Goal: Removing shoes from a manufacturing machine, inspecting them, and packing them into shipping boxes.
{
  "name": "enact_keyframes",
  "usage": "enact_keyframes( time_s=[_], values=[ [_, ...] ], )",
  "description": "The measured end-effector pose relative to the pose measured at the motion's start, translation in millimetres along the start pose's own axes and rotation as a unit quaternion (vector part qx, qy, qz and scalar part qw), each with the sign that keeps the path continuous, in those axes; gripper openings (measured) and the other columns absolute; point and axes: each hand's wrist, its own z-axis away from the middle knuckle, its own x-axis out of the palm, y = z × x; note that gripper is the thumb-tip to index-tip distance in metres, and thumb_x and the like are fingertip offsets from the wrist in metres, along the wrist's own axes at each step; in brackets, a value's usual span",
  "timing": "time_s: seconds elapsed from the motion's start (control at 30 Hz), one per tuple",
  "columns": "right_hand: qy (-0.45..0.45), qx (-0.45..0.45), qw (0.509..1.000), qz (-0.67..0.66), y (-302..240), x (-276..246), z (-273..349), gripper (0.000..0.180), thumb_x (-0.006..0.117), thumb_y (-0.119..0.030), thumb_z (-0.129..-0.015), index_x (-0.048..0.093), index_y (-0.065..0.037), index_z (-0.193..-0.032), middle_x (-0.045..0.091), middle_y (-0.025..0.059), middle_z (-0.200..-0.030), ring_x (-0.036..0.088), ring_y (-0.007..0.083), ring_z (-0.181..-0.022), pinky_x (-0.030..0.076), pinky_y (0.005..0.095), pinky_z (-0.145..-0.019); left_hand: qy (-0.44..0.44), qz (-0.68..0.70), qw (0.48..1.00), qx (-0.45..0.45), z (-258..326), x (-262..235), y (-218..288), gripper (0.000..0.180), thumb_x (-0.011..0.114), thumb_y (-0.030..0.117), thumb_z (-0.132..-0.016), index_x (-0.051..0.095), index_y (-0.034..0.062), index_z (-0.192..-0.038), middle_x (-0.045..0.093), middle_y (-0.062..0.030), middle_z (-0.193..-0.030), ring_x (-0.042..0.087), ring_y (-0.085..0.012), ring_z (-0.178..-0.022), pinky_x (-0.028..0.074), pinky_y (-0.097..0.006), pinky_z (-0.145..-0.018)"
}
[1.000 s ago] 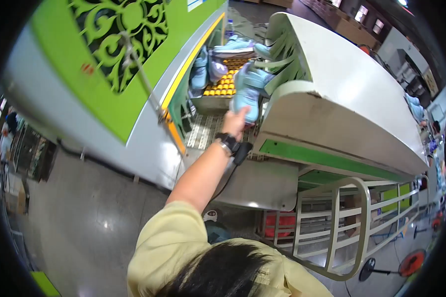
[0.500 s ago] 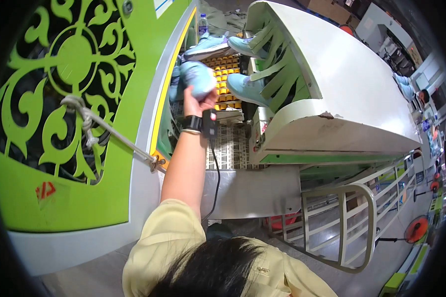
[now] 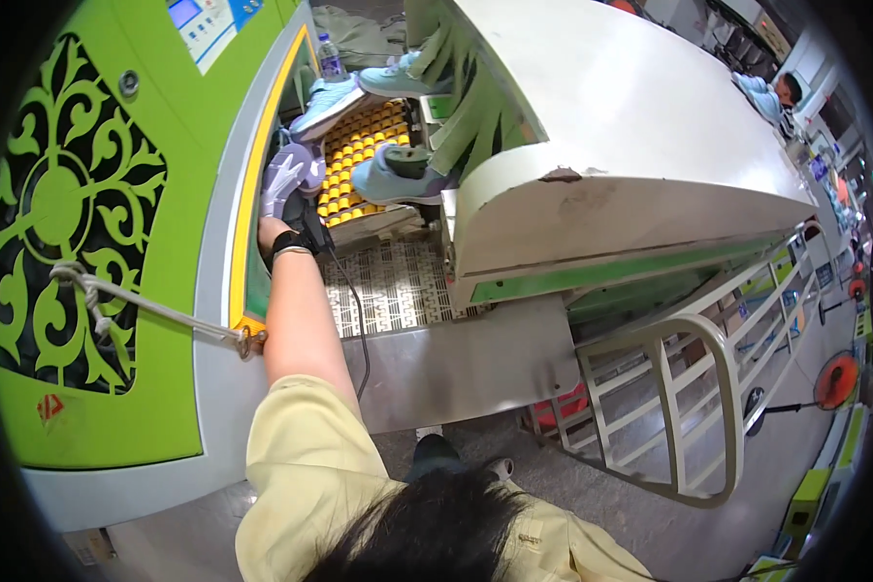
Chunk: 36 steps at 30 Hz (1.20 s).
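Observation:
My left hand reaches into the opening of the green machine, curled at the near end of a shoe with a lavender and white sole. Its fingers are partly hidden. A dark watch and a small black box with a cable are at this wrist. Behind the held shoe shows another lavender-soled shoe. One light blue sneaker lies tilted at the far side of the yellow roller bed. Two more, a near sneaker and a far sneaker, stick out from green strips. My right hand is out of view.
The green machine with a cut-out panel stands at left, a rope tied across its front. A white tunnel cover with hanging strips is at right. Below it are a slatted belt and a metal rail.
My left hand has moved left and nearer with the shoe, from above the rollers into the machine's opening. The shoe now shows its lavender sole. The whole view has shifted.

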Motion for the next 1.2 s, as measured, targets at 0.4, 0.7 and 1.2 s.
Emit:
enact_keyframes(
  time_s=[0.4,0.7,1.2],
  values=[
    [0.045,0.042,0.998,0.027,53,-7,36,0.023,0.059,-0.019,-0.086,0.07,-0.001,-0.094,0.07,0.0151,-0.083,0.068,0.0228,-0.08,0.053,0.0352,-0.07,-0.493,0.16,0.841,0.153,337,-97,87,0.066,0.051,-0.001,-0.093,0.02,0.0026,-0.151,0.019,-0.014,-0.159,0.016,-0.0294,-0.148,0.012,-0.045,-0.117],
    [0.076,0.111,0.978,-0.158,116,-76,49,0.022,0.063,-0.02,-0.083,0.067,-0.002,-0.095,0.066,0.0096,-0.074,0.061,0.0169,-0.06,0.05,0.0328,-0.057,-0.979,-0.171,0.081,-0.072,537,-330,101,0.025,0.066,0.015,-0.092,0.065,0.0012,-0.112,0.069,-0.0072,-0.089,0.065,-0.0132,-0.08,0.051,-0.027,-0.074],
    [0.154,-0.083,0.924,-0.341,259,-331,-98,0.029,0.064,-0.013,-0.089,0.059,-0.001,-0.115,0.066,0.0098,-0.098,0.064,0.0177,-0.082,0.054,0.0319,-0.071,-0.768,-0.482,-0.254,0.337,678,-499,-302,0.031,0.061,0.032,-0.078,0.073,0.0061,-0.09,0.071,-0.0159,-0.089,0.067,-0.0303,-0.085,0.052,-0.042,-0.078]
  ],
)
